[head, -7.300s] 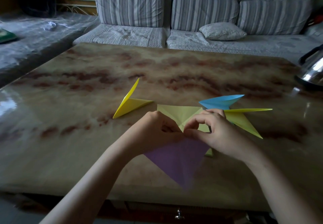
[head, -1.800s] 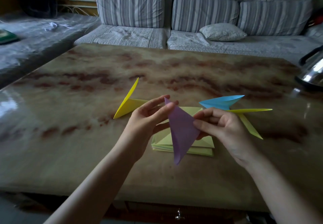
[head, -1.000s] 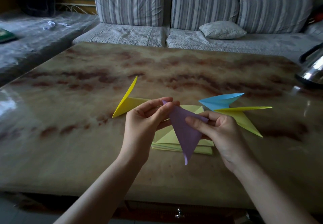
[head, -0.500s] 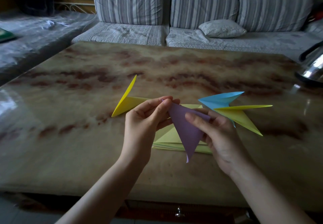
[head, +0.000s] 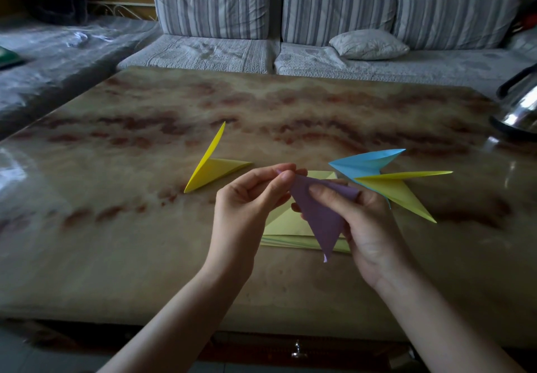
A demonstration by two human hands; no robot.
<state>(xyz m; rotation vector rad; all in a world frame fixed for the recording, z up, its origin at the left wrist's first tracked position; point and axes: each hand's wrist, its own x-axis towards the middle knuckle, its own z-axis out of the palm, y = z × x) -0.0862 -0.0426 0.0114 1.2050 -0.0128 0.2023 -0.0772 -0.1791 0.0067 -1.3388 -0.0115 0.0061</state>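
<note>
A folded purple paper piece (head: 321,218) hangs point-down above the marble table (head: 116,227). My left hand (head: 247,207) pinches its upper left corner between thumb and fingers. My right hand (head: 363,224) holds its right side, with the forefinger laid across the front. Under both hands lies a stack of pale yellow-green paper squares (head: 290,224). A folded yellow piece (head: 212,169) sits to the left. A folded blue piece (head: 366,163) and another yellow piece (head: 401,189) sit to the right.
A shiny metal kettle (head: 520,108) stands at the table's right edge. A striped grey sofa (head: 290,23) with a small cushion (head: 369,44) runs behind the table. A plastic-covered seat (head: 58,58) lies to the left.
Seven seconds ago the purple paper lay flat under both hands. It has been lifted off the table and folded narrower, and over the last second my right forefinger slid across its front.
</note>
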